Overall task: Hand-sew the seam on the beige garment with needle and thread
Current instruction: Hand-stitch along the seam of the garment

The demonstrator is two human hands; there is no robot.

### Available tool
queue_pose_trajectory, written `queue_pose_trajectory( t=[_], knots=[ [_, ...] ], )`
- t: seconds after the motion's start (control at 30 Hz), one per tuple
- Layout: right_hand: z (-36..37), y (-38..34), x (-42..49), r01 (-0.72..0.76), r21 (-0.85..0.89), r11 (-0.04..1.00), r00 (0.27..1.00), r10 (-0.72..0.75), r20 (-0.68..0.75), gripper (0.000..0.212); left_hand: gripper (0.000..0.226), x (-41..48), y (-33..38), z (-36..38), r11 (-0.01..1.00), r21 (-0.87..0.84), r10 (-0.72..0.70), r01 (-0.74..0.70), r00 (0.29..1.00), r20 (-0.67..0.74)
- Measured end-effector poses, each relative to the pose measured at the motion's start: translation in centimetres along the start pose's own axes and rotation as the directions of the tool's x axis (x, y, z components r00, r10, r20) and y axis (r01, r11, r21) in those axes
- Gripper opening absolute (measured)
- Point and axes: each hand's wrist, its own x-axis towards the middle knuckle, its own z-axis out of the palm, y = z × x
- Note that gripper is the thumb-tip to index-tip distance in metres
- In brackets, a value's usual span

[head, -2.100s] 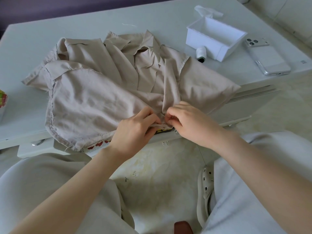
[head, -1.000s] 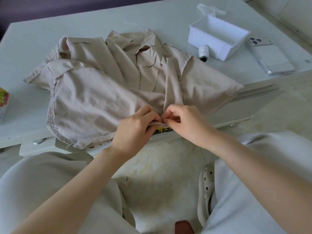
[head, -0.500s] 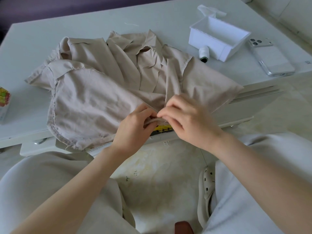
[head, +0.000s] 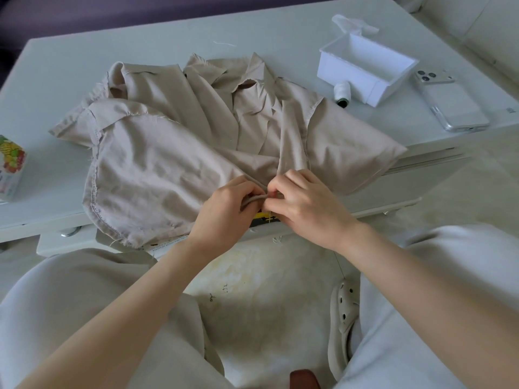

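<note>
The beige garment (head: 168, 161) lies crumpled on the white table (head: 157, 32), its near edge hanging over the front. My left hand (head: 224, 214) pinches a folded seam edge of the garment at the table's front. My right hand (head: 306, 206) meets it fingertip to fingertip, pinched on the same seam. The needle is too small to make out between the fingers. A thin thread (head: 338, 265) trails down from under my right wrist. A white thread spool (head: 342, 92) lies behind the garment on the right.
A white open box (head: 365, 71) stands at the back right, with a phone (head: 449, 102) lying to its right. A colourful carton (head: 11, 167) sits at the left table edge. Below are my lap, the pale floor and a perforated clog (head: 341, 327).
My right hand lifted over the seam and came back down to pinch beside the left fingers. The left hand kept its grip on the fold. The garment barely shifted.
</note>
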Motion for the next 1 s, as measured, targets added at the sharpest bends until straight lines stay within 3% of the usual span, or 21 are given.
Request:
queue_pose_trajectory(
  t=[0.13, 0.3, 0.47, 0.57, 0.63, 0.7, 0.77, 0.83, 0.93, 1.0],
  knots=[
    [0.6, 0.1, -0.1, 0.022, -0.040, 0.999, 0.996, -0.025, -0.084, 0.015, 0.012, 0.0, 0.2, -0.2, 0.998, -0.030, -0.055, 0.055, 0.998, 0.017],
    [0.5, -0.9, -0.3, 0.064, 0.041, 0.997, 0.994, -0.060, -0.096, 0.015, 0.012, -0.1, 0.6, -0.4, 0.997, 0.025, -0.074, 0.073, 0.997, 0.021],
    [1.2, -2.2, -1.6, 0.142, 0.216, 0.966, 0.986, -0.156, 0.051, 0.013, 0.011, 0.3, 0.7, -0.9, 0.990, 0.038, -0.134, 0.137, 0.989, -0.060],
    [2.2, -2.5, -2.8, 0.055, 0.336, 0.940, 0.958, -0.145, 0.249, 0.005, 0.012, 0.5, 1.0, -1.0, 0.989, 0.041, -0.139, 0.142, 0.988, -0.073],
    [2.7, -2.6, -3.7, -0.122, 0.349, 0.929, 0.837, -0.093, 0.539, 0.010, 0.012, 0.5, 1.1, -0.9, 0.990, 0.043, -0.135, 0.138, 0.989, -0.059],
    [3.3, -2.7, -4.9, -0.226, 0.233, 0.946, 0.632, -0.040, 0.774, 0.024, 0.012, 0.5, 1.2, -0.8, 0.990, 0.040, -0.133, 0.135, 0.990, -0.052],
    [3.4, -2.8, -5.9, -0.287, 0.160, 0.944, 0.484, -0.001, 0.875, 0.036, 0.011, 0.6, 1.2, -0.8, 0.991, 0.041, -0.129, 0.131, 0.990, -0.052],
    [3.5, -2.9, -7.0, -0.343, 0.134, 0.930, 0.393, 0.013, 0.919, 0.040, 0.011, 0.6, 1.2, -0.8, 0.992, 0.040, -0.121, 0.123, 0.991, -0.050],
    [3.3, -3.1, -8.1, -0.370, 0.112, 0.922, 0.332, 0.019, 0.943, 0.039, 0.010, 0.7, 1.3, -0.8, 0.993, 0.034, -0.114, 0.116, 0.992, -0.054],
    [3.0, -3.3, -8.0, -0.388, 0.140, 0.911, 0.424, 0.042, 0.905, 0.036, 0.009, 0.8, 1.4, -0.7, 0.993, 0.037, -0.109, 0.111, 0.992, -0.058]
  ],
)
